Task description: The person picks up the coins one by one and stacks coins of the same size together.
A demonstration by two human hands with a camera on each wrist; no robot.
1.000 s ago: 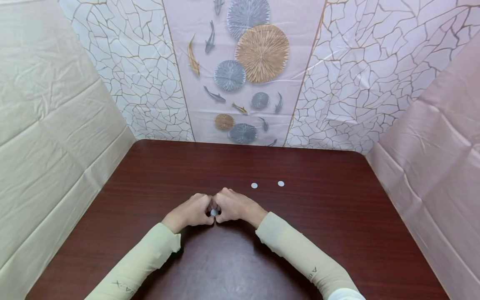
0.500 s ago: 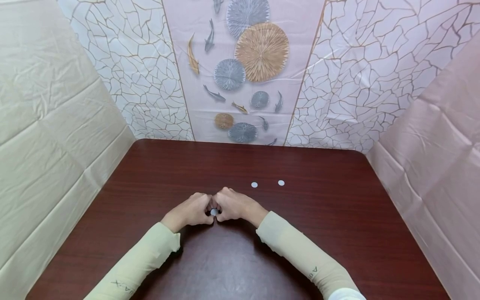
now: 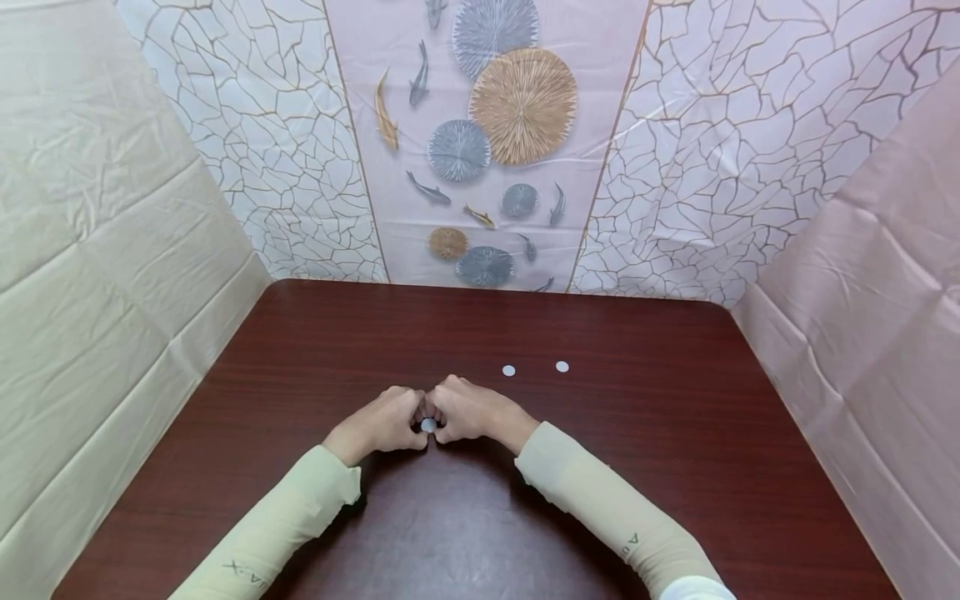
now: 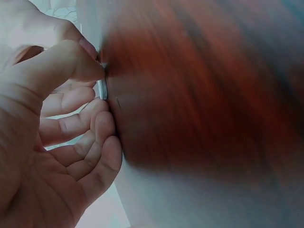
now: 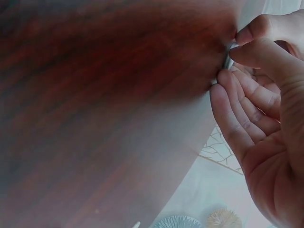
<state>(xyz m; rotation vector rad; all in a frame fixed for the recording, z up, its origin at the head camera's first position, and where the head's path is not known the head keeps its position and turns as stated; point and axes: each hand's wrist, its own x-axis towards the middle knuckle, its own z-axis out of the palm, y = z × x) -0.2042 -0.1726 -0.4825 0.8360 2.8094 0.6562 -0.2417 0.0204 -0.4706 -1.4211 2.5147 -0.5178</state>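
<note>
White disc, head view: lay slightly below and left of the frame's centre, between both hands.
Left hand, head view: occupied the left side of the disc, fingers and thumb curled round it.
Right hand, head view: mirrored that grip from the right; the knuckles of both hands met above the disc.
Loose discs, head view: a left loose disc and a right loose disc lay flat on the table, right of centre, well apart from the hands.
Disc edge, left wrist view: showed left of centre as a narrow pale strip close against the table surface; the left thumb reached its upper end, and a curled finger lay at its lower end.
Opposing hand, left wrist view: the right hand entered at upper left.
Disc edge, right wrist view: appeared at upper right, mostly covered by the right thumb and fingertips; pinching force could not be told.
Opposing hand, right wrist view: the left hand showed at the upper right corner.
Handling, judged: the disc seemed light, stiff and rather slippery on the smooth table; material and fragility could not be told.
Hold point, judged: the rim, at opposite sides, suited fingertips best; the flat face offered little purchase.
</note>
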